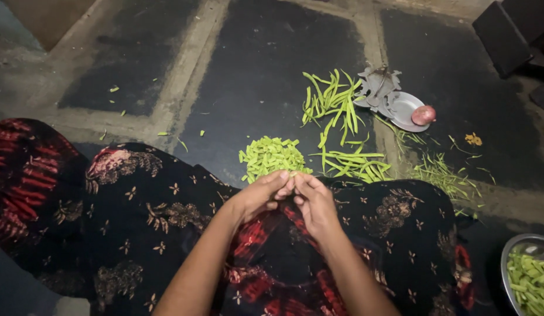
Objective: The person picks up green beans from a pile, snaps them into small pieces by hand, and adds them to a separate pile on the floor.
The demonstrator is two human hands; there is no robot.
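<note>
Head view: left hand [261,196] and right hand [314,202] meet over the lap, fingertips pinching one green bean [293,174] between them — light, crisp, probably best gripped near its ends. The pile of cut pieces [272,156] lies just beyond on the floor [248,76]. No packages or labels show.

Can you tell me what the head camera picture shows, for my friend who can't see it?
Two hands, the left hand and right hand, meet fingertip to fingertip over a lap in dark flowered cloth, pinching a small green bean piece. On the dark floor ahead lie a pile of cut bean pieces, whole green beans, and a metal plate with an onion.
</note>
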